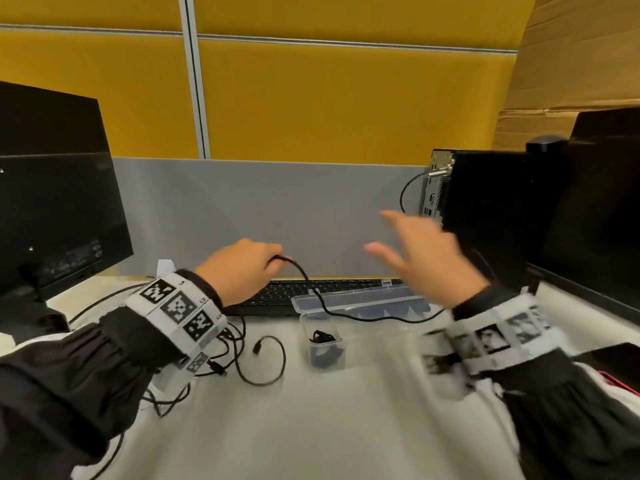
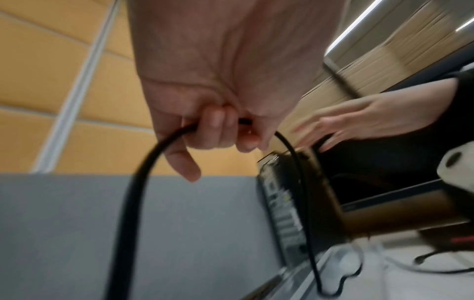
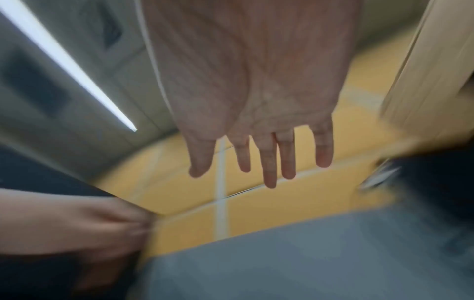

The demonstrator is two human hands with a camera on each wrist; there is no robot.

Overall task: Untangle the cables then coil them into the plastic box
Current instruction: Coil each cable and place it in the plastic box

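One black cable (image 1: 313, 292) gripped in left hand (image 1: 239, 268), raised above worktop (image 1: 346, 410), likely lifting it free of tangle (image 1: 228, 355) at near left. Right hand (image 1: 422, 251) empty, fingers spread, blurred. Clear plastic box (image 1: 323, 344) at centre, one coil inside, lid (image 1: 360, 299) open for next.

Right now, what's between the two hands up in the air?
Nothing but air, in the head view. The black cable drops from the left hand; the right hand holds nothing.
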